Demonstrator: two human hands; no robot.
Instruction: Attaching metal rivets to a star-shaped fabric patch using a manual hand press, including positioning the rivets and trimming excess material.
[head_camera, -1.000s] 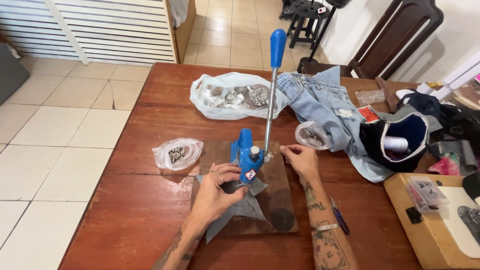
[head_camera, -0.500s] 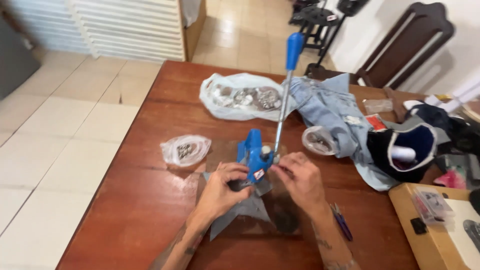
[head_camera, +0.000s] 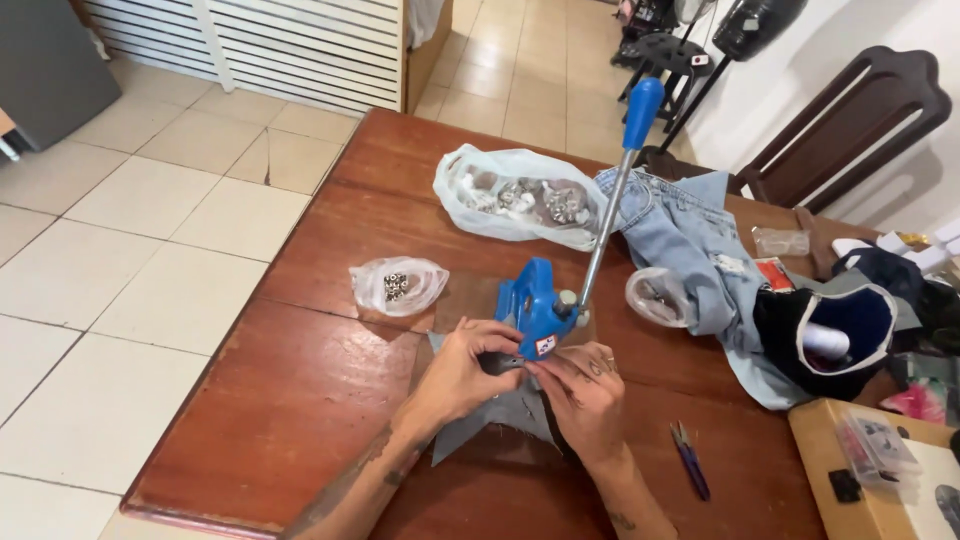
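A blue hand press (head_camera: 540, 305) with a long metal lever and blue grip stands on a wooden board on the brown table (head_camera: 330, 400). A grey piece of fabric (head_camera: 480, 425) lies under the press head. My left hand (head_camera: 468, 372) pinches the fabric just below the press. My right hand (head_camera: 585, 398) rests beside it, fingertips meeting the left hand at the press base and pressing on the same fabric.
A clear bag of metal studs (head_camera: 398, 285) lies left of the press, a larger bag (head_camera: 520, 205) behind it. Denim jeans (head_camera: 690, 250), a dark cap (head_camera: 830, 335), purple snips (head_camera: 690, 460) and a cardboard box (head_camera: 870, 470) lie to the right. A dark chair (head_camera: 850, 130) stands behind.
My right hand came in from the right of the press to meet my left hand at the press base. The view shifted closer and leftward.
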